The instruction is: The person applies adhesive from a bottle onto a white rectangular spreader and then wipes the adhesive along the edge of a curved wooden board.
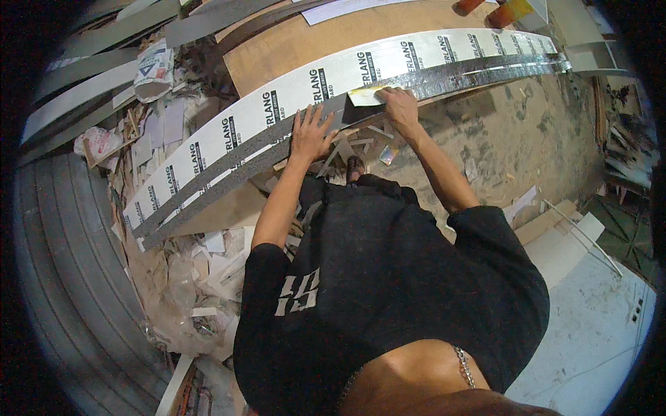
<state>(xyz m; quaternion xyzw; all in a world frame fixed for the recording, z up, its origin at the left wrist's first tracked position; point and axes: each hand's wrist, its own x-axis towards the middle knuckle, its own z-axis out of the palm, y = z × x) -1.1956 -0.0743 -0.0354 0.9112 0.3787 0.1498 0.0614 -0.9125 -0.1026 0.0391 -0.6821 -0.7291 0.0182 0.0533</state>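
A long white board (229, 125) with dark printed marks lies across a brown plywood sheet (291, 41). Along its near edge runs a grey strip (229, 156). My left hand (310, 133) rests flat on that strip with fingers spread. My right hand (400, 104) presses a pale flat scraper-like piece (365, 96) against the strip a little farther right. Both forearms reach up from my black shirt.
Paper scraps and plastic wrap (187, 277) litter the floor at left. Grey strips (83, 90) lean at upper left beside a ribbed grey surface (62, 277). A white panel (596, 326) lies at lower right. Bare concrete floor (527, 132) lies right of the board.
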